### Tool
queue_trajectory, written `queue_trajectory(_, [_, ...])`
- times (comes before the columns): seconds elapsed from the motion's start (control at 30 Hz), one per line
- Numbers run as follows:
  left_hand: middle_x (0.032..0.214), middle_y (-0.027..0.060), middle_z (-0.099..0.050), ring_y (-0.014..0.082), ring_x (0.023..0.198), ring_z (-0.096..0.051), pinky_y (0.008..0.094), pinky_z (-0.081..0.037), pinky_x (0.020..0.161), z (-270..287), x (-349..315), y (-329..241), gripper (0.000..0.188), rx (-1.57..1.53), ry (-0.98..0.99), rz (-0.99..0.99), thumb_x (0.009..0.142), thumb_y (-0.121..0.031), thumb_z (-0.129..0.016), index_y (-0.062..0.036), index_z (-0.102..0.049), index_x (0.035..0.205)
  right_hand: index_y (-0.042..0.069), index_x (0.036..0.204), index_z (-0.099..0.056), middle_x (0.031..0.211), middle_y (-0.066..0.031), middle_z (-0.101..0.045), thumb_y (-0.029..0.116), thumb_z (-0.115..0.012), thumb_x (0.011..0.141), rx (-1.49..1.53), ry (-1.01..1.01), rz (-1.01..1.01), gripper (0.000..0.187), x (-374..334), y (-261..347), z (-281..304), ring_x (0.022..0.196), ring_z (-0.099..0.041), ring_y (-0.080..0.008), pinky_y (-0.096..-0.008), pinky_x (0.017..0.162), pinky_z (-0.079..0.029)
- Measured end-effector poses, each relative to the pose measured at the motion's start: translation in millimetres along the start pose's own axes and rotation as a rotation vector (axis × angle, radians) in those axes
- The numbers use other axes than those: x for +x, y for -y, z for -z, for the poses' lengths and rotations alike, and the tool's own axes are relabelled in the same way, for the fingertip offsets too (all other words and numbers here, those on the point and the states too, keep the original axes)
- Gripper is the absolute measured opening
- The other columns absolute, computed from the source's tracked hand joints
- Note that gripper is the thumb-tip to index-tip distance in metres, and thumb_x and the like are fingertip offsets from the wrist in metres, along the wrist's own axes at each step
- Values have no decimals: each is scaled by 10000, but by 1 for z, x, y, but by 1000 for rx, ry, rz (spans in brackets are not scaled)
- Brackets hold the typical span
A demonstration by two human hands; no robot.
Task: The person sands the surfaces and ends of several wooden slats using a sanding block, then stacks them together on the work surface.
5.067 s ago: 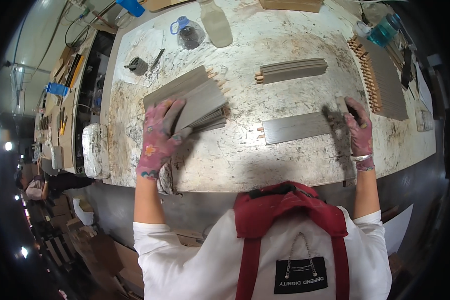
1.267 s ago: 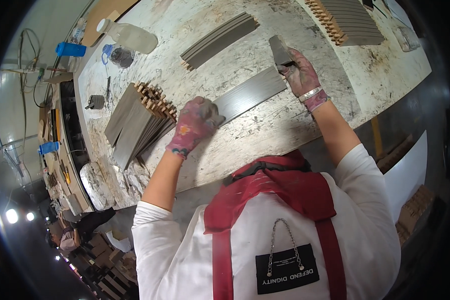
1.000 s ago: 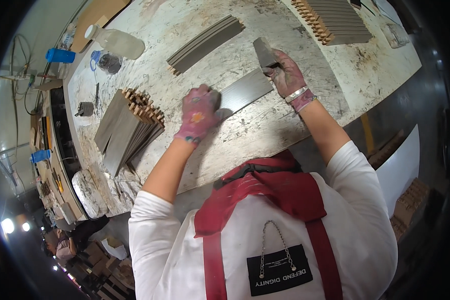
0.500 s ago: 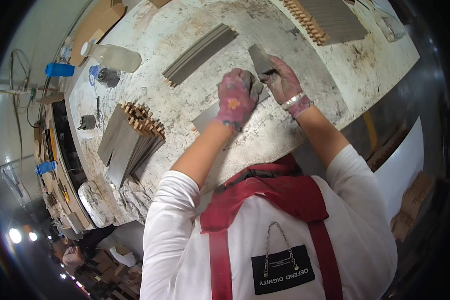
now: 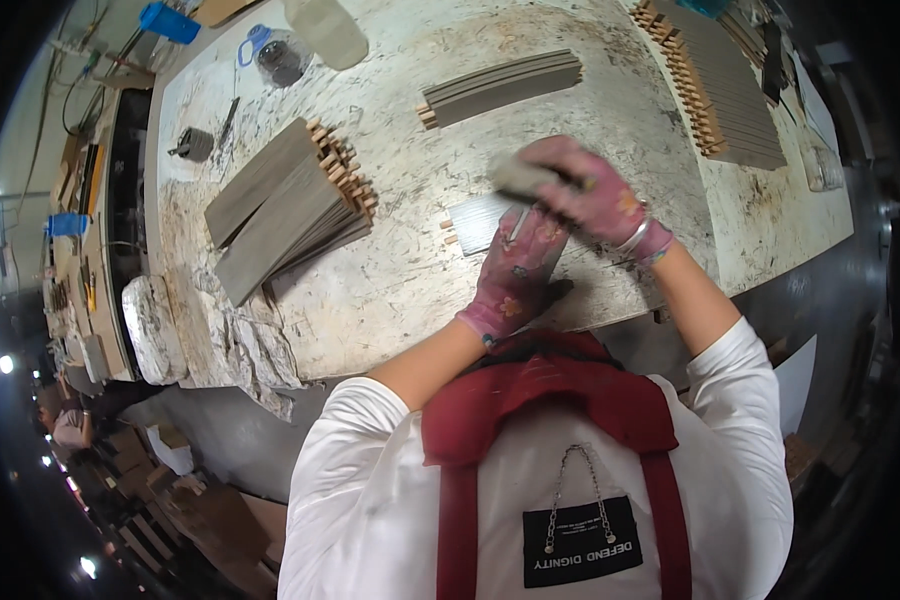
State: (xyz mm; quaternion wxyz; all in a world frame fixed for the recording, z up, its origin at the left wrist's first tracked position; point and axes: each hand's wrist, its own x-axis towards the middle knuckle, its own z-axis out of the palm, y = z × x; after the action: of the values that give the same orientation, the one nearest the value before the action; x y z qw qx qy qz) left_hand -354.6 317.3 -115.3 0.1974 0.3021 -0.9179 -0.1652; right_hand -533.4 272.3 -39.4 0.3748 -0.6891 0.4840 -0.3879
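A short, flat grey board lies on the worktable in front of me, with light wooden dowels sticking out of its left end. My left hand, in a pink flowered glove, is closed over the board; its fingertips are partly covered by my other hand. Just above it, my right hand, in a matching glove, grips a grey pad. Motion blurs the pad, so its exact kind cannot be told. The board's right part is hidden under my hands.
A stack of dowelled grey boards stands at left, a smaller row beyond my hands, and a larger row at far right. A jug, blue-capped bottle and small dark container stand far left. Crumpled wrapping hangs over the near-left edge.
My right hand has swung left with the grey pad, from beside my left hand to over its fingertips. My left hand has turned on the board. The whole view has shifted.
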Motion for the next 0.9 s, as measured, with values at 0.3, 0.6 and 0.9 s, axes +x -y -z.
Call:
queue_trajectory(0.3, [1327,128,-559,324,1236,-503,459,-379,1057,-7,-10,7,573,-125,174,105,892,-476,-574,-110,-549,1332,144,981,-674,1079,-136,-624,120,-651,717,-521,728,390,266,52,11,-66,1004,-613,-358,-405,836,-522])
queue_trajectory(0.6, [1342,134,-544,327,1246,-487,502,-353,1067,-7,-15,8,573,-116,-24,41,898,-457,-569,-76,-548,1325,140,1044,-670,1007,-147,-620,184,-639,837,-631,494,384,215,53,31,-59,972,-620,-341,-416,847,-502])
queue_trajectory(0.9, [1391,170,-486,347,1311,-419,493,-280,1132,-3,-11,7,578,-40,-95,-27,874,-413,-591,-73,-534,1338,153,1059,-665,1038,-148,-605,144,-617,840,-780,299,244,224,52,3,-60,973,-612,-359,-429,816,-511])
